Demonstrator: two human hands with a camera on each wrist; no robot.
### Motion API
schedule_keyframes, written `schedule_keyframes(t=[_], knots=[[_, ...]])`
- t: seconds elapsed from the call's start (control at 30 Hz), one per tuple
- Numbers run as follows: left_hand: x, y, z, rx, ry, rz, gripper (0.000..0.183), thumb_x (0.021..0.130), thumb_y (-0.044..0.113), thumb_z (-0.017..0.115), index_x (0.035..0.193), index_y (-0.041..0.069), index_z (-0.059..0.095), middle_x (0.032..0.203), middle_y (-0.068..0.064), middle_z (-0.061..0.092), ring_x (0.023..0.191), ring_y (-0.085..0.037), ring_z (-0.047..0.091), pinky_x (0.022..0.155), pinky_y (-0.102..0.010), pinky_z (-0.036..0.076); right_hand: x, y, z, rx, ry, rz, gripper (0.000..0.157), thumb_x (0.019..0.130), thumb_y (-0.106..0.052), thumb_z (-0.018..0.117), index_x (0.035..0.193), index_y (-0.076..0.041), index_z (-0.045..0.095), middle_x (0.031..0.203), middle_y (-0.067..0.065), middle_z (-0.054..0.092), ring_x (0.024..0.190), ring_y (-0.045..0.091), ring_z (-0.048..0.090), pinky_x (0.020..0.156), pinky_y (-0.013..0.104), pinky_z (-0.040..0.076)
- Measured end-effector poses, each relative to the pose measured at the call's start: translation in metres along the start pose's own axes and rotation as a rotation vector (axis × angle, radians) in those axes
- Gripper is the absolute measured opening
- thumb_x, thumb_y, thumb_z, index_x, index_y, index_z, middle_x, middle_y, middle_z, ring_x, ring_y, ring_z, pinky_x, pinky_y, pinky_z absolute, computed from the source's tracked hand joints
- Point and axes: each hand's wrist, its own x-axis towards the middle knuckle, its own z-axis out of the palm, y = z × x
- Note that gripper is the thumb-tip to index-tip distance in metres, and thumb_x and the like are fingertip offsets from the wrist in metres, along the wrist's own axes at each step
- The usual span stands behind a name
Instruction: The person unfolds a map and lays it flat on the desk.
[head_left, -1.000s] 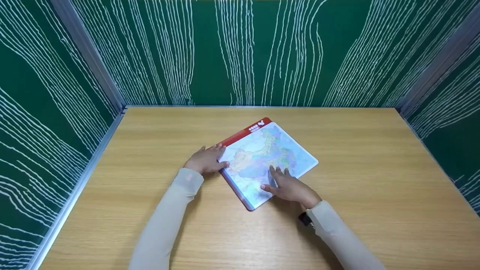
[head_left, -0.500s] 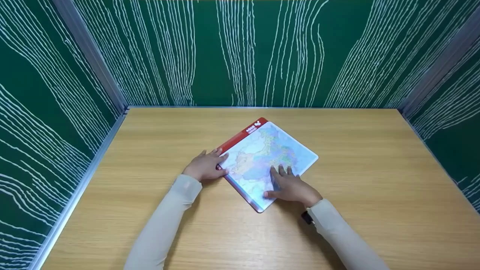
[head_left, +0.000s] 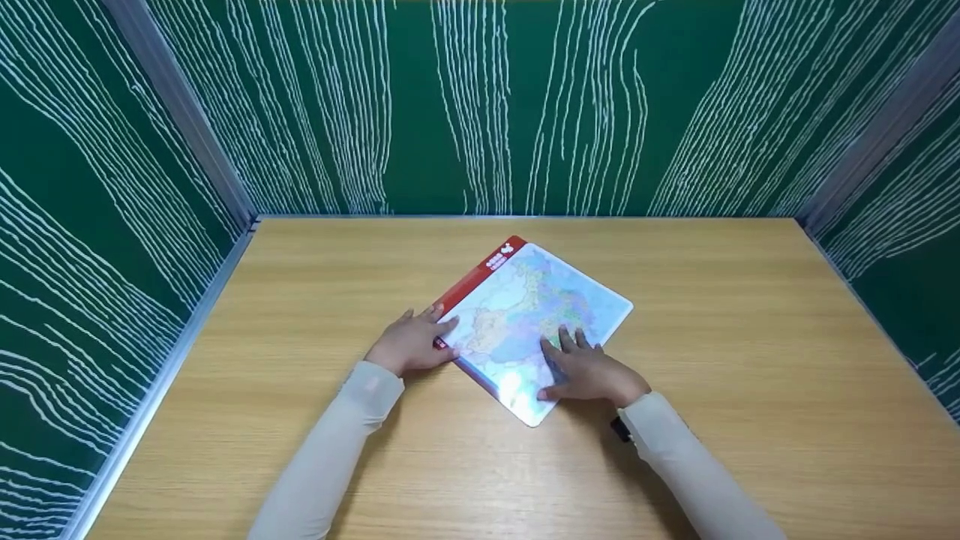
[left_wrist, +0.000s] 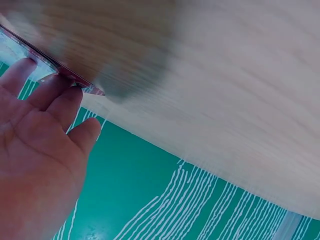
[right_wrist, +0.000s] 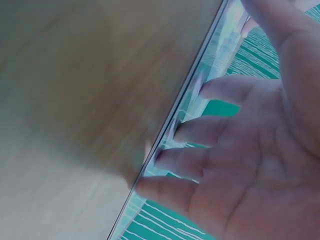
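Note:
A thin, flat map board [head_left: 517, 300] with rounded corners lies turned at an angle on the wooden table. It shows a pastel-coloured map under a red strip with white lettering. My left hand [head_left: 411, 341] rests at its left corner, fingertips on the surface and at the edge; the left wrist view shows these fingers [left_wrist: 65, 102] against the red-edged corner. Spread out, my right hand [head_left: 589, 371] touches the lower right part of the map with its fingertips and thumb. From the right wrist, the fingers [right_wrist: 210, 132] look extended and apart along the board's glossy face.
The wooden table [head_left: 750, 337] reaches back to a green panel [head_left: 412, 97] with white wavy lines. Similar panels stand at left and right, joined by grey metal posts [head_left: 184, 105]. A bright light reflection lies on the board's lower part.
The map board has turned a little counterclockwise: its top corner has moved left and its bottom corner right. My left hand has slid slightly nearer; the right has shifted slightly to the right.

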Motion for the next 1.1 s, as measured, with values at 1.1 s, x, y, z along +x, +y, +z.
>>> schedule_keyframes(t=[1.1], knots=[[-0.012,0.025,0.012,-0.014,0.045,-0.082,0.072,0.087,0.052,0.059,0.149,0.025,0.034,0.158,-0.007,0.025,0.149,-0.025,0.017,0.120,-0.051,0.014,0.011,0.031,-0.020,0.057,-0.069,-0.070,0.093,0.080,-0.051,0.070,0.154,-0.023,0.021,0.162,0.012,-0.002,0.147,0.038,-0.009,0.116,0.062,0.004]])
